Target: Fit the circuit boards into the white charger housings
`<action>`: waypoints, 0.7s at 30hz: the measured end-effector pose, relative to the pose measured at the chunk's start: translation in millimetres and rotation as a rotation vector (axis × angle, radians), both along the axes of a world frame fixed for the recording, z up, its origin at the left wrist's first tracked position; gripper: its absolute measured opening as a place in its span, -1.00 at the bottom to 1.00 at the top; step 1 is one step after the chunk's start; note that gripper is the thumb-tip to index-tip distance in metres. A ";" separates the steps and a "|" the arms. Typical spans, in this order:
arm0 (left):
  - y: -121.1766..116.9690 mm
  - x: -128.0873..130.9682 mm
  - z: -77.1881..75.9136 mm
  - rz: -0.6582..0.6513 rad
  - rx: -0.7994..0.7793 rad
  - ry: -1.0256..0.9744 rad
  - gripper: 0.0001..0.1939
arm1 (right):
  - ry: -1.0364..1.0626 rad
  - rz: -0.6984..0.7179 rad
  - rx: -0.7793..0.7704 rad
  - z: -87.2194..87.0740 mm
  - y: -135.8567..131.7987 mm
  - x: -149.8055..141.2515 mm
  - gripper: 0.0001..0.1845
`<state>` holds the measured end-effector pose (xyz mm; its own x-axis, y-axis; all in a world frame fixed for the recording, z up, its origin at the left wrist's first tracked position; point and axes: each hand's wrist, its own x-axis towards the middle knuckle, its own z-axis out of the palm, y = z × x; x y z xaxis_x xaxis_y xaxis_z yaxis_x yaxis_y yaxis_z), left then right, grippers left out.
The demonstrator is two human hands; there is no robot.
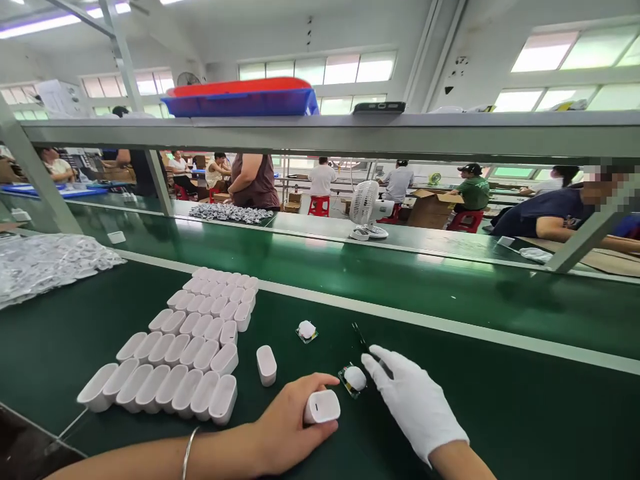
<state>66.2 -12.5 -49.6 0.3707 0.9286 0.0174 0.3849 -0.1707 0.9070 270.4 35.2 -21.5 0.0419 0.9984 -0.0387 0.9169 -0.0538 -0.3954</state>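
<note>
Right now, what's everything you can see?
Oval plastic cases: many, whitish, table's left and centre
Domed circuit boards: two, green and white, centre
Thin pointed tweezers: one, dark, right hand
Long smooth tabletop: one, green, beneath the cases
Plastic-wrapped pile: one, whitish, far left
Shallow plastic trays: two, red and blue, overhead shelf
Flat phone: one, dark, shelf
Desk fan: one, white, bench behind
Stools: several, red, background
People: several, mixed clothing, background
Left hand: one, bare, holding a case
Right hand: one, white-gloved, holding tweezers
</note>
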 end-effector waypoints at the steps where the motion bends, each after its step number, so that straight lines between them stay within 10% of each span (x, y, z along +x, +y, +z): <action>1: 0.2 -0.5 0.4 0.009 -0.012 -0.010 -0.55 | -0.033 -0.016 0.003 -0.7 4.1 -1.1 -0.53; 13: -0.9 -2.3 -13.2 0.037 0.022 -0.053 -0.54 | -0.237 -0.148 -0.032 13.7 13.1 21.1 -0.60; 21: 11.6 -11.6 -58.3 0.057 0.049 -0.080 -0.37 | 0.090 0.118 0.093 -43.2 -11.5 -12.7 -0.64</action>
<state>54.6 -0.8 -107.8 0.3125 0.9456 0.0910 0.3224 -0.1957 0.9262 257.7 23.7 -64.7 -0.0757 0.9956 0.0561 0.8754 0.0933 -0.4744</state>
